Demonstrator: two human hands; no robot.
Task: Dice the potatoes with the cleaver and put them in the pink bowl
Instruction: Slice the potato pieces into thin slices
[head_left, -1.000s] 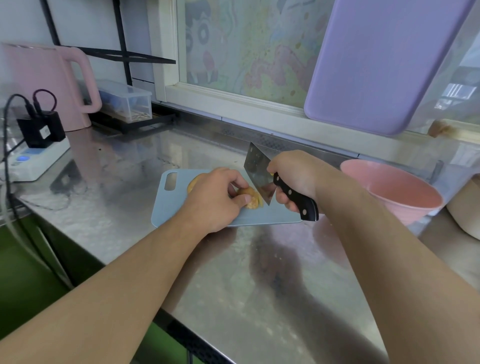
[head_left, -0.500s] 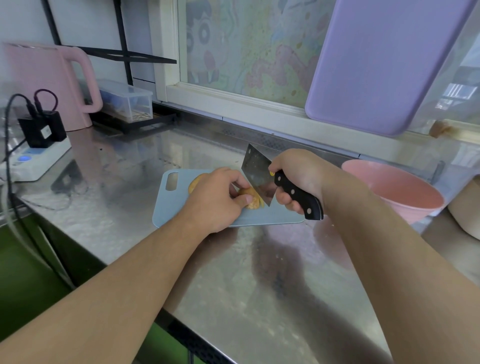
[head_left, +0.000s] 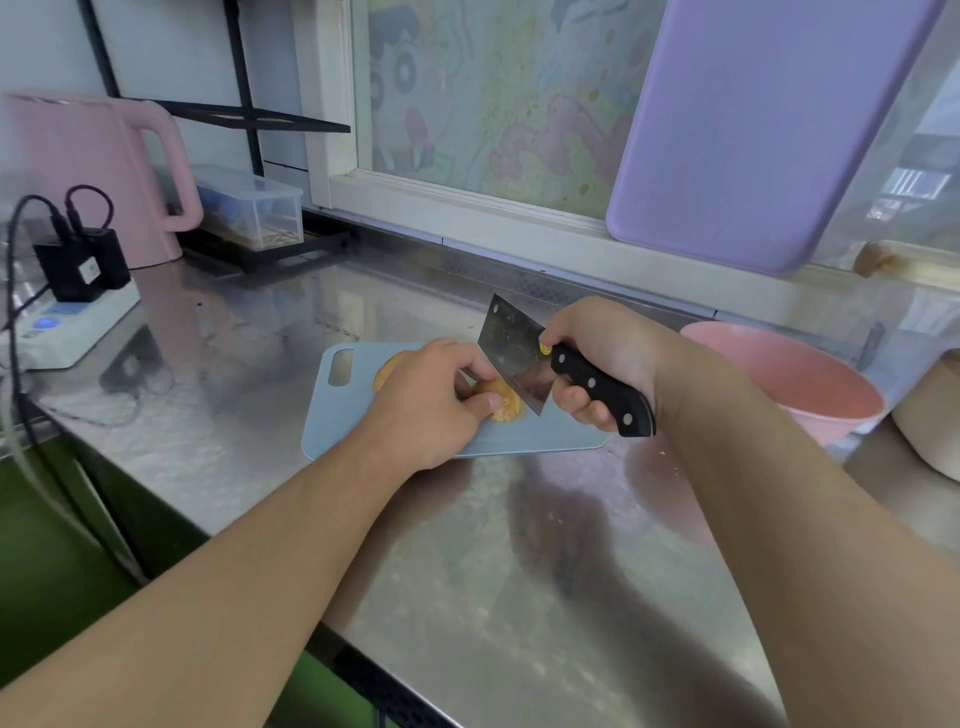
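Dicing looks barely begun: the left hand (head_left: 434, 402) pins a potato (head_left: 503, 400) on the blue cutting board (head_left: 343, 415), the right hand (head_left: 597, 358) grips the cleaver (head_left: 511, 356) against it, and the pink bowl (head_left: 795, 379) shows no pieces.

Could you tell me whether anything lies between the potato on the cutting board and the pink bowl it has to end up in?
Only the person's own right hand, gripping the cleaver, sits between the potato and the pink bowl. Otherwise nothing visible blocks that way.
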